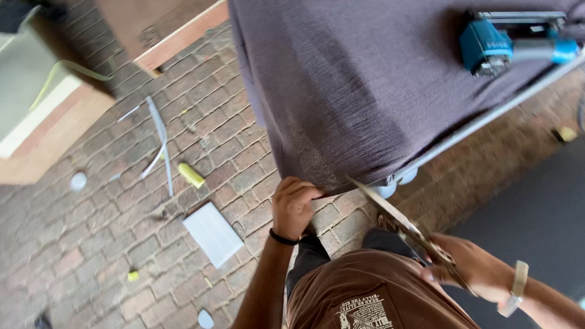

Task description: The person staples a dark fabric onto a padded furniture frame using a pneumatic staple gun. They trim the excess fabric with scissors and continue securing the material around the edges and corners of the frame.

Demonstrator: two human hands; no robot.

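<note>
The purple-grey fabric (365, 85) hides the worktop beneath it and runs off the top edge; the left hand (294, 204) is curled tight, pinching the fabric's hanging lower edge; the right hand (475, 265) is closed around the handles of scissors (402, 226), whose blades point at that edge; a blue power tool (493, 45) lies on the fabric; scraps dot the brick floor (91, 244).

Matt woven purple cloth (365, 85), dull metal scissors (408, 230), rough brick paving (91, 244).

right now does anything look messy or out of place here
Yes: the brick floor is littered with offcuts, namely a white panel, a yellow tube and pale strips. The purple fabric itself hangs smooth.
</note>
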